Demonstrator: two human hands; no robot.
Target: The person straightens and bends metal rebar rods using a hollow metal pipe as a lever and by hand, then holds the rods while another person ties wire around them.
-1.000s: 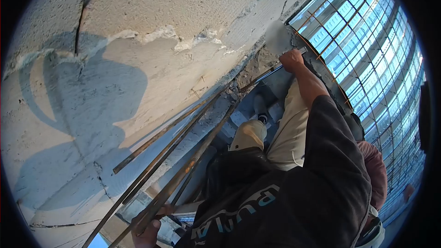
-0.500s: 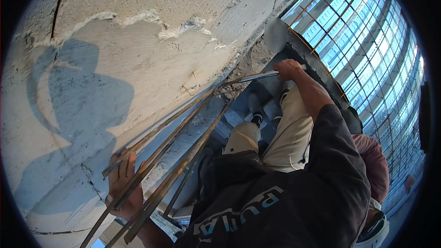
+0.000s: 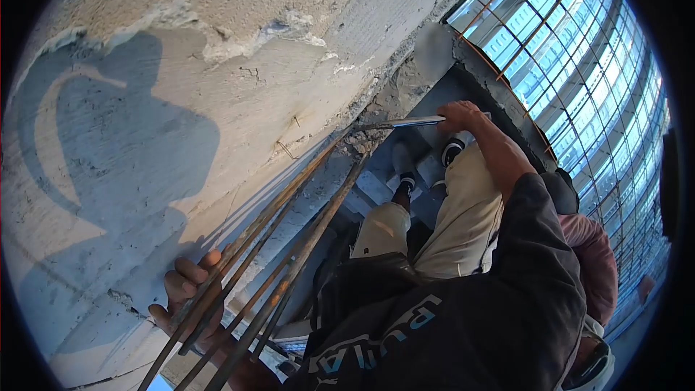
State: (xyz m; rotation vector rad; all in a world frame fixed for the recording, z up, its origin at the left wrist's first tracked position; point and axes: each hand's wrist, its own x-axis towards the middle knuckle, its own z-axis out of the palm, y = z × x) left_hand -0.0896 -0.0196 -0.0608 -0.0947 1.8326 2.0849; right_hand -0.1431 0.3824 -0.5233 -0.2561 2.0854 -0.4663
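1. One silver bar (image 3: pixel 413 122) held near its end in the right hand (image 3: pixel 462 116), fingers wrapped closed around it.
2. Reaches with the bar's other end to the rusty rods (image 3: pixel 271 210), beside the crumbled concrete (image 3: pixel 358 146) at the foot of the wall (image 3: pixel 275 94).
3. Has the left hand (image 3: pixel 190 286) partly open at the rods' lower stretch, fingers loosely curled, rods crossing in front of the palm; cannot tell how firmly held.
4. Beyond the right arm, wire mesh (image 3: pixel 572 72); at lower right, another person's reddish sleeve (image 3: pixel 595 253).
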